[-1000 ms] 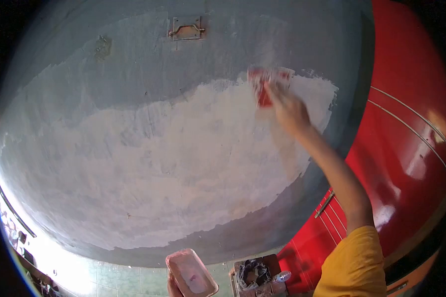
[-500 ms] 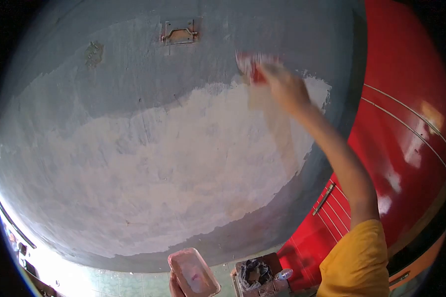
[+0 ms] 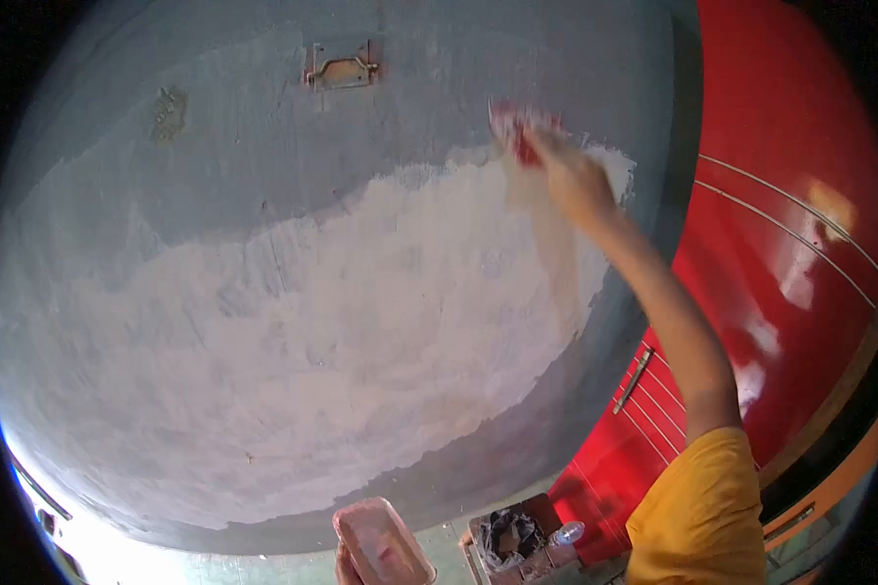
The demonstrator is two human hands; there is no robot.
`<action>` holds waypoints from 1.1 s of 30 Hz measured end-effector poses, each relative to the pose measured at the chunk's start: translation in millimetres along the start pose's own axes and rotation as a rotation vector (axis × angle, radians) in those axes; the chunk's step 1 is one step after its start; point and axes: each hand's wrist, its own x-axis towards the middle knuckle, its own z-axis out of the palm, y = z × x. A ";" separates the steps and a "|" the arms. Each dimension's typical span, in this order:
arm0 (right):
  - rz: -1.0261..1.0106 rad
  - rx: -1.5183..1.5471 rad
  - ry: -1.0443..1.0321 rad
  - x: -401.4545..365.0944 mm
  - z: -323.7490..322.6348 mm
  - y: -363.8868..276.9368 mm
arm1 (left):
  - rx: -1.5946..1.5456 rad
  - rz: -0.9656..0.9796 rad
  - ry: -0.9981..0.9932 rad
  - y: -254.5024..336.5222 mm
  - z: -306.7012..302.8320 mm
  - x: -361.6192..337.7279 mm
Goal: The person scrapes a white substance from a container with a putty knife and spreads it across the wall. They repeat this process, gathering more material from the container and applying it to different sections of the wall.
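The person's right hand (image 3: 578, 183) is raised high against the grey wall (image 3: 244, 166), its grip wrapped tight around a red scraper (image 3: 519, 129). The blade is blurred, but it lies flat on the wall at the upper right corner of the pale filler patch (image 3: 361, 322), just where that lighter coat meets the bare grey. The bare arm runs down and to the right from there to a yellow sleeve (image 3: 698, 507).

Low at the bottom edge, the left hand (image 3: 345, 568) is only partly in sight. Its fingers are curled under the near end of a pink tray (image 3: 380, 541), which tilts up toward the wall with smears of pale stuff in it.

Above the patch, a small metal bracket (image 3: 339, 66) is fixed to the wall, with a rough spot (image 3: 169, 109) to its left. A glossy red door (image 3: 790, 234) stands just beside the wall on the right, with a slim handle (image 3: 637, 375) near its edge. On the floor below, near the tray, sits a box (image 3: 510, 538) with dark crumpled material in it and a small bottle (image 3: 567, 532) touching its side.
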 end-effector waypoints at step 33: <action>-0.077 0.013 -0.120 18.1 -22.1 65.2 | 0.002 0.100 0.075 -97.2 100.4 -77.2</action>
